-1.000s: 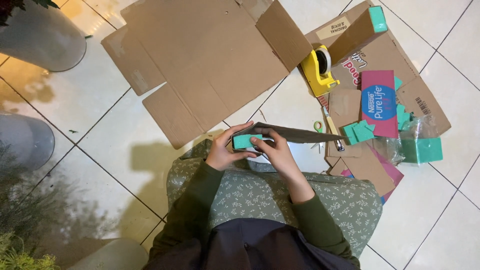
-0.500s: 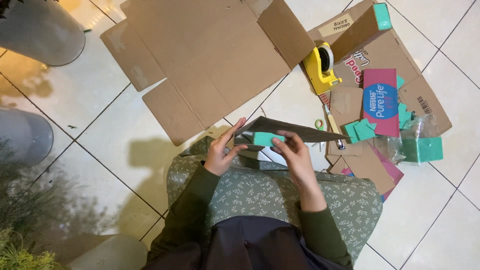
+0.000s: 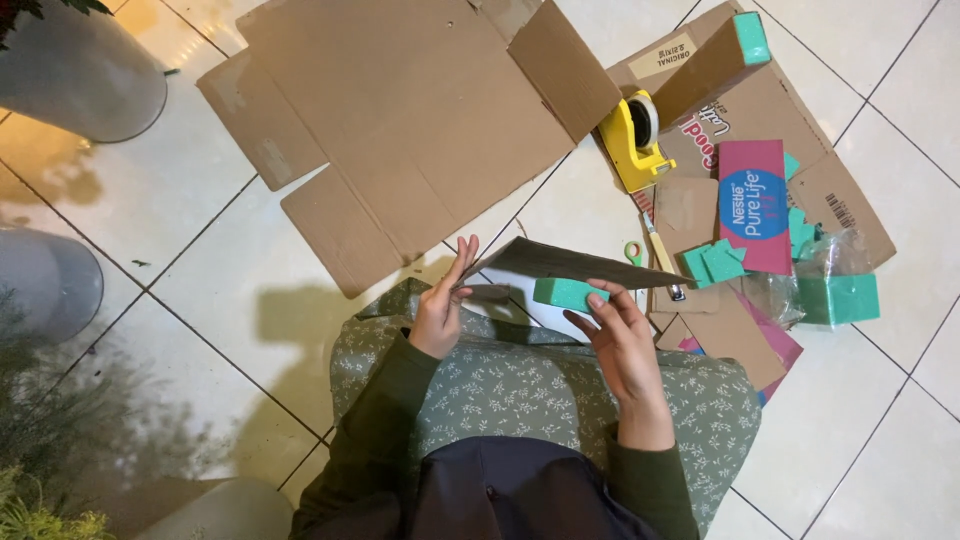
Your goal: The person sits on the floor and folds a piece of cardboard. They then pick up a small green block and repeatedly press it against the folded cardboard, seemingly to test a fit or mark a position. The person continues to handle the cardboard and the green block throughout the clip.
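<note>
I sit on a tiled floor with a green leaf-print cushion on my lap. My right hand grips a small green foam block by its right end. My left hand has its fingers stretched up and holds the left edge of a flat brown cardboard piece that lies tilted above the cushion. The foam block sits just under that cardboard piece, close to it.
A large flattened cardboard box lies ahead. To the right are a yellow tape dispenser, scissors, more flattened cartons, a pink carton, green foam pieces and a bigger green foam block. Grey pots stand left.
My hands have drawn apart. The right hand has carried the foam block to the right, away from the left hand, which now holds only the cardboard piece with fingers straightened.
</note>
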